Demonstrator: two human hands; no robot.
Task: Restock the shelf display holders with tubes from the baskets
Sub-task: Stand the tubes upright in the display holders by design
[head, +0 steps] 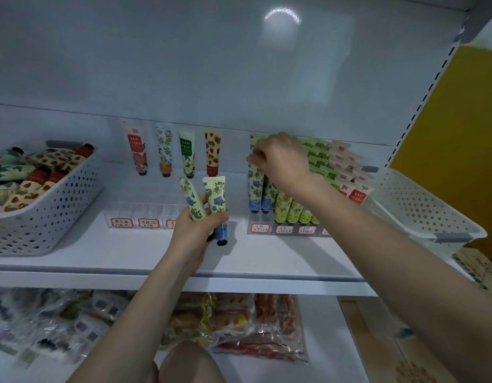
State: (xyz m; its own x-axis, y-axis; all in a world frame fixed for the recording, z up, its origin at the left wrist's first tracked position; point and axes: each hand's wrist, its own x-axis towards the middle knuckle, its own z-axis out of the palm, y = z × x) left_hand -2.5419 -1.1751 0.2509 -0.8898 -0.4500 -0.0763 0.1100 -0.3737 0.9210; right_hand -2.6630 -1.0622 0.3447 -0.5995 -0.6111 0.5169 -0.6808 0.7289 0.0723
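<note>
My left hand [193, 229] grips two cream tubes with blue flowers [215, 200], caps down, above the white shelf [128, 252]. My right hand [280, 160] pinches the top of another blue-flower tube [255, 186] standing in the leftmost row of the right clear holder [260, 228]. That holder carries rows of yellow, green and pink tubes to the right. The left clear holder [145, 214] sits empty beside my left hand. A white basket [51, 214] at the left holds several mixed tubes.
Four sample tubes [189, 153] stand against the back wall. An empty white basket [422, 208] sits at the shelf's right end. Bagged goods [239, 324] lie on the lower shelf, and cardboard boxes [477, 266] are at the right.
</note>
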